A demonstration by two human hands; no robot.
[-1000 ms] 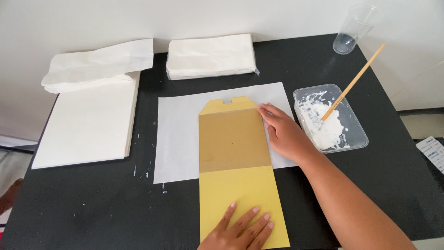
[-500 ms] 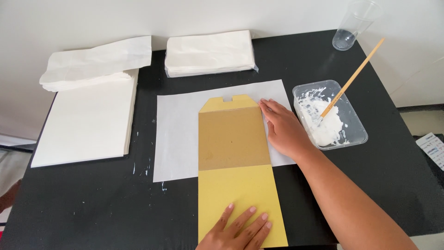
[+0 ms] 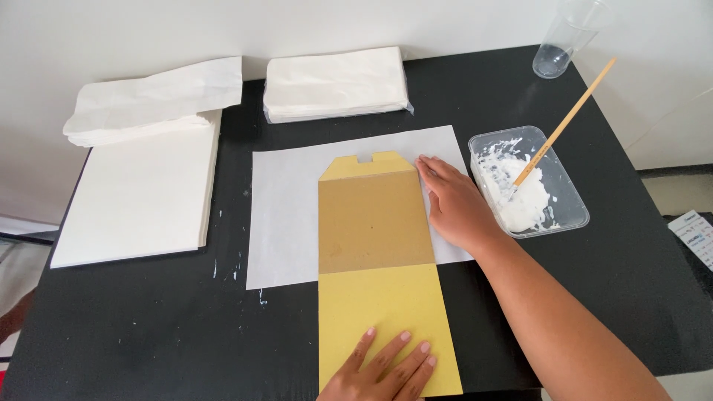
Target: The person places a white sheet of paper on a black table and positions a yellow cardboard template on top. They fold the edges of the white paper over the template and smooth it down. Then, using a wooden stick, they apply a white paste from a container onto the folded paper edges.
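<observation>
A yellow paper piece (image 3: 382, 308) lies lengthwise on a white sheet (image 3: 286, 215) on the black table (image 3: 148, 327). A brown cardboard rectangle (image 3: 371, 219) covers its upper half, with a yellow flap showing above it. My right hand (image 3: 453, 204) lies flat along the right edge of the cardboard, fingers together on the white sheet. My left hand (image 3: 386, 367) presses flat on the lower yellow part near the table's front edge. Neither hand holds anything.
A clear plastic tub of white paste (image 3: 527, 186) with a wooden brush (image 3: 564, 122) stands at the right. A clear cup (image 3: 564, 41) is at the back right. White paper stacks (image 3: 137, 189) lie at the left, folded white bags (image 3: 334, 82) at the back.
My right hand has slid slightly down the cardboard's right edge. The left hand has stayed put.
</observation>
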